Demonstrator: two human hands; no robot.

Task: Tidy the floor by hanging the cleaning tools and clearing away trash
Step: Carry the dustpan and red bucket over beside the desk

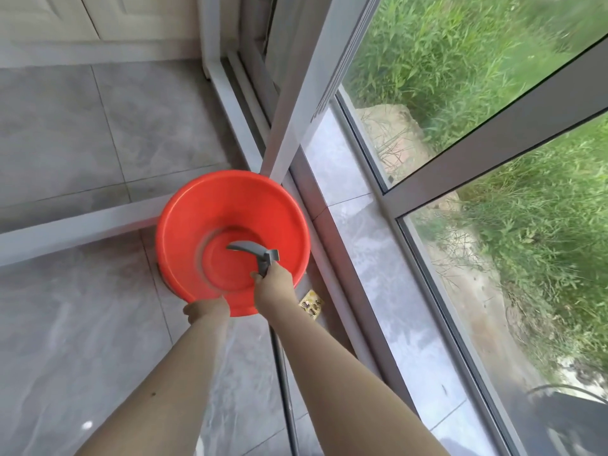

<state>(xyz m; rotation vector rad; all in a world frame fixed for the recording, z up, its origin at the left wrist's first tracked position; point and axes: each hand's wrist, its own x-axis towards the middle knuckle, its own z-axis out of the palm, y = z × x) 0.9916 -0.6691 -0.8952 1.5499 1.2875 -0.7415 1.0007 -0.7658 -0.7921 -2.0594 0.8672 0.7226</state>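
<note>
Basin [210, 222], orange-red plastic, round and shallow, is seen from above with its near rim gripped by the left hand [206, 310], fingers curled over the edge. It is held low in the corner where the grey tiled floor [82, 340] meets the sliding door track [332, 264]; whether its base touches the floor cannot be told. A grey tool handle [260, 256], curved at its head, is gripped in the right hand [274, 279] over the basin's inner ring; its long dark shaft appears to run down behind the right forearm. What kind of tool it is cannot be told. The basin's inside looks smooth and glossy, with nothing seen in it. For the step in hand, judged to be gathering both items for hanging, the rim is best kept level and the shaft kept clear of the glass door [493, 110]. A yellow scrap of packaging [311, 306] lies on the floor just beside the basin, against the track, and is judged to be trash not yet cleared. Grass [460, 60] is seen outside.
</note>
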